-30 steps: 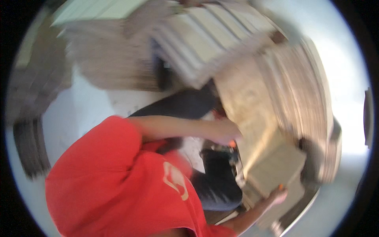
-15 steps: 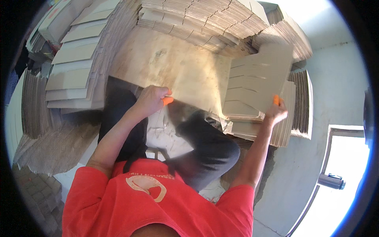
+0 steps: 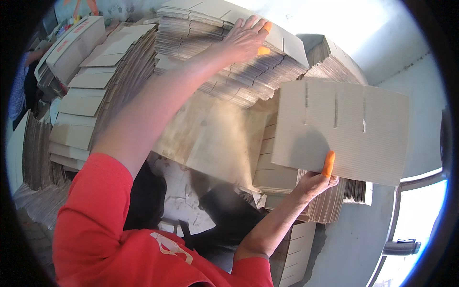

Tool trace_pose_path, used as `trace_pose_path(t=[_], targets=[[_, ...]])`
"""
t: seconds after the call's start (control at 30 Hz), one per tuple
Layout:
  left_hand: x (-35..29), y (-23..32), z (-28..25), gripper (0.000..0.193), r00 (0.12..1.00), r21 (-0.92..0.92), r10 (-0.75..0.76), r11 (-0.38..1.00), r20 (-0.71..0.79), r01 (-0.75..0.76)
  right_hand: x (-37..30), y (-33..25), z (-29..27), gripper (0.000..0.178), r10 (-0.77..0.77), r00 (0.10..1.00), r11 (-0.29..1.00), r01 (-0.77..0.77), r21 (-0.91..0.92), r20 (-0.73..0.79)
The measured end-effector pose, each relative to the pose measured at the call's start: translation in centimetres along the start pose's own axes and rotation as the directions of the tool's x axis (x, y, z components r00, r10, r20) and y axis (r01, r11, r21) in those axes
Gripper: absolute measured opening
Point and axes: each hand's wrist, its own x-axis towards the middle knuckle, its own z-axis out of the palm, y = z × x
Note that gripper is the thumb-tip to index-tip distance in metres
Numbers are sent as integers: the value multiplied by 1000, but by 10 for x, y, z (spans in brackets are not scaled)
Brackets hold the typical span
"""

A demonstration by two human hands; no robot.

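Observation:
My right hand (image 3: pixel 316 182) grips a slotted cardboard sheet (image 3: pixel 351 129) by its near edge, the orange-covered thumb on the upper face. The sheet is held up over the right-hand stack, and three slits run in from its far edge. My left hand (image 3: pixel 243 40) reaches out to the far stack of slotted cardboard (image 3: pixel 287 40), its fingers stretched over the top sheet. Two of its fingertips wear orange covers. Whether it has lifted any sheet cannot be seen. Below the held sheet lies a stack of similar pieces (image 3: pixel 277 176).
A bare board (image 3: pixel 205 136) lies between the stacks. Overlapping cardboard sheets (image 3: pixel 79 103) line the left side, with a white box (image 3: pixel 79 40) behind them. More cardboard (image 3: pixel 334 62) stands at the far right against the pale wall (image 3: pixel 406 115). A bright opening (image 3: pixel 425 215) is at right.
My left hand has moved from above my lap out to the far stack, its fingers spreading. My right hand still holds a cardboard sheet, now tilted with its broad face in view.

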Motion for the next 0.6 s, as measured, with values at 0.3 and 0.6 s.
trace_pose_path(t=[0.3, 0.6], targets=[[28, -3, 2, 4, 983, 1, 101, 995, 155, -102, -6, 16, 10, 11, 123, 964, 980, -82, -179, 234], [48, -35, 2, 8, 900, 0, 363, 928, -240, -374, -23, 10, 12, 15, 199, 948, 980, -193, -50, 248]])
